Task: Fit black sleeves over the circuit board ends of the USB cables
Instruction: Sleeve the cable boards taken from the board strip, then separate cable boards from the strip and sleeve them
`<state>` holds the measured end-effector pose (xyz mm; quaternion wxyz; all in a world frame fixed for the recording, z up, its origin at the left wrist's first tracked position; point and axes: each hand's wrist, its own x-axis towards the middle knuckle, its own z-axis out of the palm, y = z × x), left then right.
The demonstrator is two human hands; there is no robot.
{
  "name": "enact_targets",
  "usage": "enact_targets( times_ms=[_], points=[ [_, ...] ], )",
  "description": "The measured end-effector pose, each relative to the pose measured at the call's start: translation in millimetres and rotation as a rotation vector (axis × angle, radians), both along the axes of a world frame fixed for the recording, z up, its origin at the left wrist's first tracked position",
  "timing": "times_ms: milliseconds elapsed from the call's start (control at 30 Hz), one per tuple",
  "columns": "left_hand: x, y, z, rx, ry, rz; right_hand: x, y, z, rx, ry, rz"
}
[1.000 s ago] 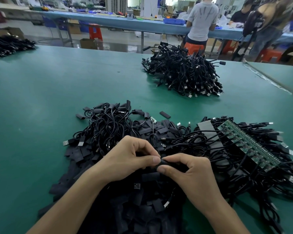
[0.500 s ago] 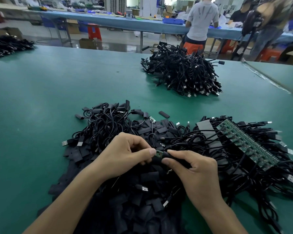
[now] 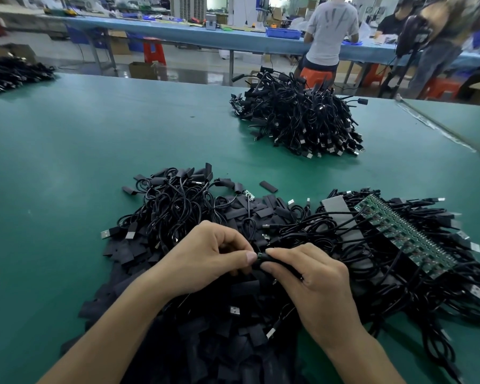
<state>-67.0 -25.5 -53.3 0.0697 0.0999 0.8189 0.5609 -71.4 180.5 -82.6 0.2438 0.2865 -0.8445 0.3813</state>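
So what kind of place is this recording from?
Most likely an electronics assembly workshop: heaps of black USB cables on a green workbench, a strip of green circuit boards to the right, and workers at a long blue bench behind.

A green table (image 3: 67, 162) carries, at its near edge, a spread of loose black sleeves (image 3: 219, 342), with a tangle of cables (image 3: 175, 206) lying on and just behind it. To the right, touching that pile, a strip of boards (image 3: 399, 231) lies among more cables, and one stray sleeve (image 3: 268, 186) sits apart behind. A cable heap (image 3: 302, 120) lies well back at centre, and a second heap (image 3: 11, 74) at the far left edge.
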Motion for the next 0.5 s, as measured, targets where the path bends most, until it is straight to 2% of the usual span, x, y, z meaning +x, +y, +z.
enact_targets(
  times_ms=[333,500],
  points=[
    [-0.4,3.0,-5.5,-0.069,0.002,-0.018,-0.7,1.8,-1.2,0.012,-0.076,0.029],
    [-1.8,3.9,-6.7,-0.030,-0.006,0.038,-0.5,2.4,-0.9,-0.125,-0.150,-0.066]
  ],
)
